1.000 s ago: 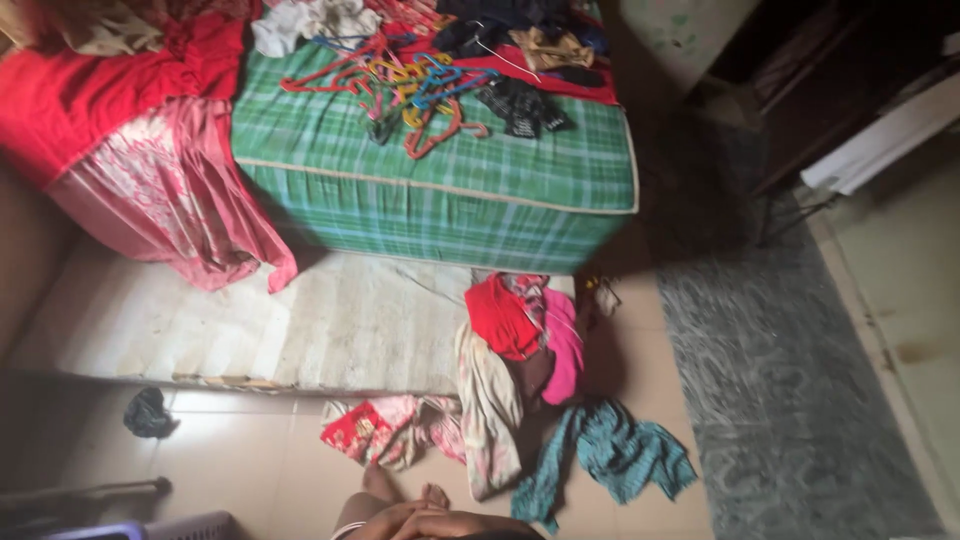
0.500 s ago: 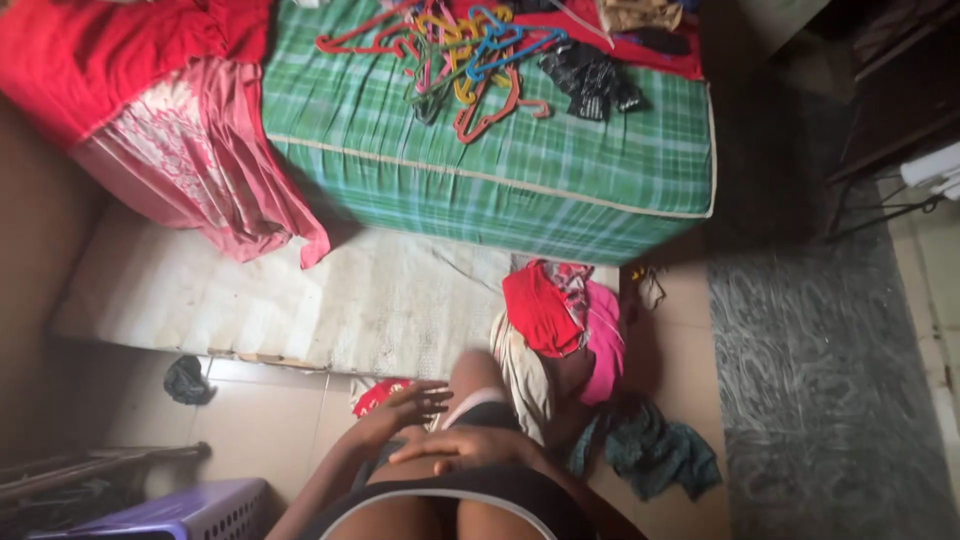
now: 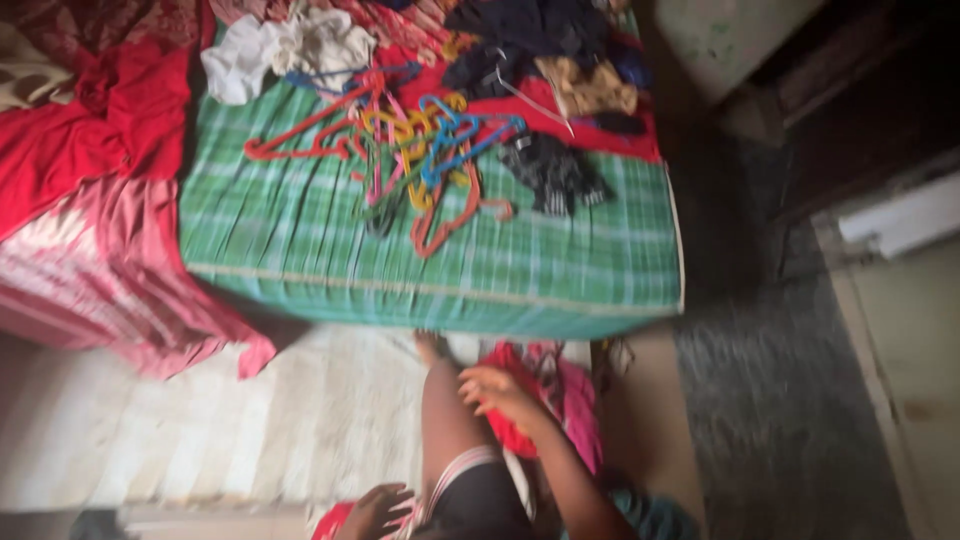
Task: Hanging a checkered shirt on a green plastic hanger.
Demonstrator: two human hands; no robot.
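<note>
The right hand [image 3: 495, 388] closes its grip on a red garment [image 3: 512, 405] lying on the floor at lower centre, below the green checked mattress [image 3: 300, 230]. The left hand [image 3: 375, 510], fingers spread, touches a red patterned cloth [image 3: 330, 522] at the bottom edge. Coloured plastic hangers [image 3: 420, 150] lie on the mattress, upper centre.

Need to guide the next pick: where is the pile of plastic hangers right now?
In the head view the pile of plastic hangers lies on the green checked mattress, upper centre, between the white cloth and a dark striped garment.
</note>
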